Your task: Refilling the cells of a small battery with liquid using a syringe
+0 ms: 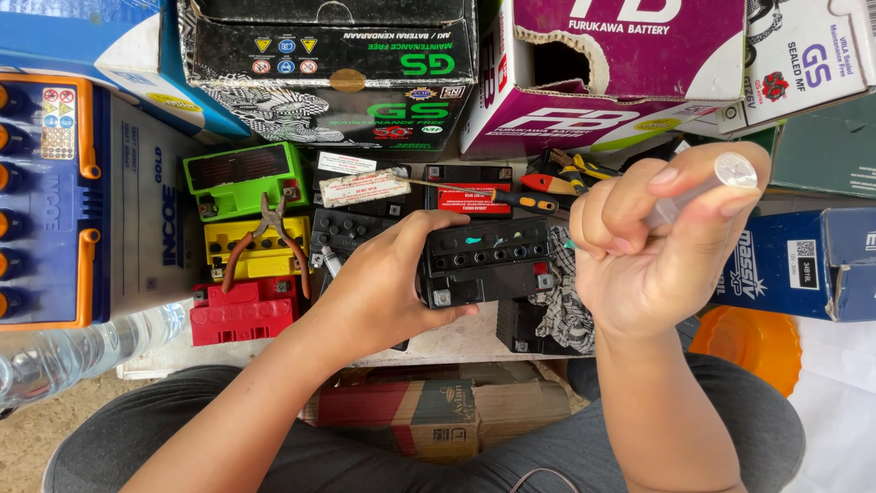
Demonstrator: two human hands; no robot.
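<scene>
White board (456,342) – small batteries on it: green (242,178), yellow (251,248), red (245,310), black (484,260).

single head view, looking steeply down, close over hands and lap.

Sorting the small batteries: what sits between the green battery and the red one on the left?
In the head view, a yellow battery sits between the green battery and red battery, with pliers lying on it.

sandy ground (23,438), pale worktop (456,342) in daylight, stacked cardboard boxes (630,73) behind
</scene>
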